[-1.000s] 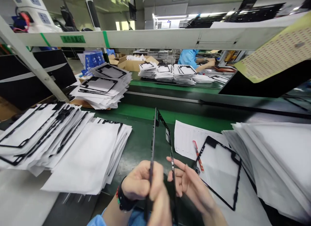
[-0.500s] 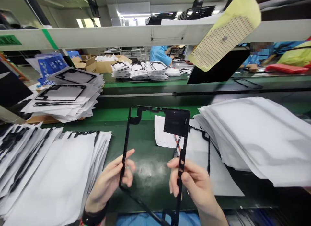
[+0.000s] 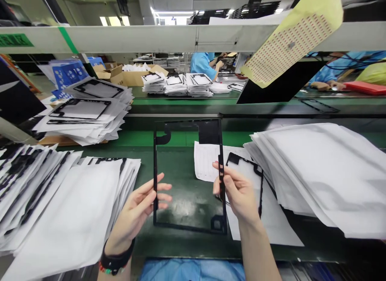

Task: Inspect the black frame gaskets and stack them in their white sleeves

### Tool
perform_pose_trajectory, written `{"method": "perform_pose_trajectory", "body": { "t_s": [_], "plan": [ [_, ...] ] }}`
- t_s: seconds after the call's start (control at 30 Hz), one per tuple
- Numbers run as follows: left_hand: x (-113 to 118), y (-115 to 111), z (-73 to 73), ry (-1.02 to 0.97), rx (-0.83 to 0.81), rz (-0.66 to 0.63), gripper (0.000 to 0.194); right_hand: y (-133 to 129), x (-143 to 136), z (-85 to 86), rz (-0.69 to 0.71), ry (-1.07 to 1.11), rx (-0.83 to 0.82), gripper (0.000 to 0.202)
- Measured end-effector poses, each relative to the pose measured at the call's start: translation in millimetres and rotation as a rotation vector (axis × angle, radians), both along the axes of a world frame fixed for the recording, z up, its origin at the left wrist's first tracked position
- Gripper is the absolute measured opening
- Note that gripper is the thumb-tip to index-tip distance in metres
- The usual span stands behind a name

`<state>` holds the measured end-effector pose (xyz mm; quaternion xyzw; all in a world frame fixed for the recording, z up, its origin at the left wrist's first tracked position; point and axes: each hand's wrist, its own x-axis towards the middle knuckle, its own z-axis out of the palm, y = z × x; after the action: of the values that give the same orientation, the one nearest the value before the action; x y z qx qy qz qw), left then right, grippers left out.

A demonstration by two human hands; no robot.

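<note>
A thin black rectangular frame [image 3: 189,227] is held up in front of me over the green bench, its open middle showing the surface behind. My left hand [image 3: 141,206] pinches its left side between thumb and fingers. On the opposite side, my right hand [image 3: 239,192] grips the right edge with thumb and fingertips. A wider black patch [image 3: 208,132] fills the frame's upper right corner. Behind my right hand, a second black frame [image 3: 261,188] lies on a white sheet [image 3: 277,228]. A printed paper [image 3: 205,162] rests just beyond the held frame.
Stacked white sheets [image 3: 331,168] stand at the right. More sheets with black frames [image 3: 75,200] fill the left, with another pile [image 3: 87,128] behind. A yellow perforated sheet [image 3: 295,39] hangs from the white rail [image 3: 169,39]. A co-worker in blue [image 3: 202,65] sits across.
The held frame has tilted from slanted toward me to more upright, its lower edge lifting into full view. Both hands have moved up slightly with it.
</note>
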<state>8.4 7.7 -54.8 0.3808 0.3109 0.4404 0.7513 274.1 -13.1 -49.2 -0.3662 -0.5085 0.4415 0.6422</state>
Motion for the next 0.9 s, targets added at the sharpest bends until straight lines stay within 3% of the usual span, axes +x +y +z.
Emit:
{"method": "perform_pose_trajectory", "body": {
  "t_s": [0.17,0.4,0.67,0.9],
  "plan": [
    [14,24,-8.2,-0.012,-0.025,0.126,0.035,24,4,-22.9,-0.054,-0.002,-0.122,0.044],
    [25,48,-18.4,-0.04,-0.029,0.237,0.04,8,3,-36.4,0.076,-0.105,-0.371,0.063],
    [17,33,-18.6,0.078,-0.066,0.158,0.045,8,8,-40.4,-0.007,0.085,-0.441,0.065],
    [8,26,-22.7,0.186,-0.055,0.125,0.06,6,7,-43.2,-0.012,0.123,-0.515,0.071]
  ]
}}
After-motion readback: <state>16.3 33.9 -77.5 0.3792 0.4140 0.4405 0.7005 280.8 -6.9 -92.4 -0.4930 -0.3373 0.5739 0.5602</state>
